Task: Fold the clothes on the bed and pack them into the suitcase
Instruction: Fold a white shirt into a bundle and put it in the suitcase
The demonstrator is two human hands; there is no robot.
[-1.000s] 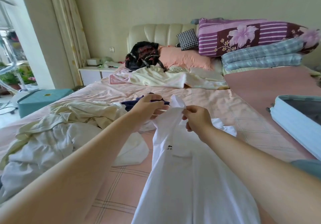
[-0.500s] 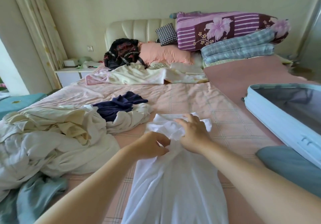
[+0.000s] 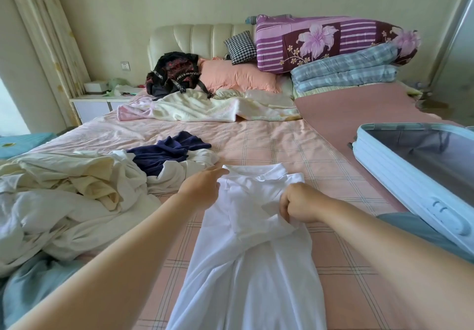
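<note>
Both hands have parted since half a sec ago: then bunched together at the collar, now one to each side of it, and the collar lies flatter.

1. White shirt (image 3: 251,265): flat on the bed (image 3: 269,145) at its near edge, abt mid-width, collar toward the headboard. Hem cut off by the frame's lower edge.
2. L hand (image 3: 202,188): at the shirt's left shoulder, touching cloth. Upper fingers reach fwd fairly straight. Thumb & lower fingers are hidden behind the cloth edge, so we cannot tell if it pinches or only presses.
3. R hand (image 3: 300,205): fingers curled tight, gripping a bunched fold on the shirt's right side. Poss. a sleeve; we can't make out which part.
4. Suitcase (image 3: 395,173): pale blue, lying open at the bed's right edge, well apart from the shirt. Its right part is cut off by the frame. Inside looks dark grey; we cannot make out any contents.
5. Clothes pile (image 3: 77,188): cream & white, along the left edge, single pieces not separable. Navy garment (image 3: 169,150) lies at its far end. Blue-grey cloth (image 3: 33,286) at the near-left corner, partly under the pile.
6. Teal patch (image 3: 410,232): just beside the suitcase's near wall; we cannot identify it.
7. Head end: backpack (image 3: 174,73), peach pillow (image 3: 238,78), folded quilts (image 3: 333,40), cream blanket (image 3: 205,109).
</note>
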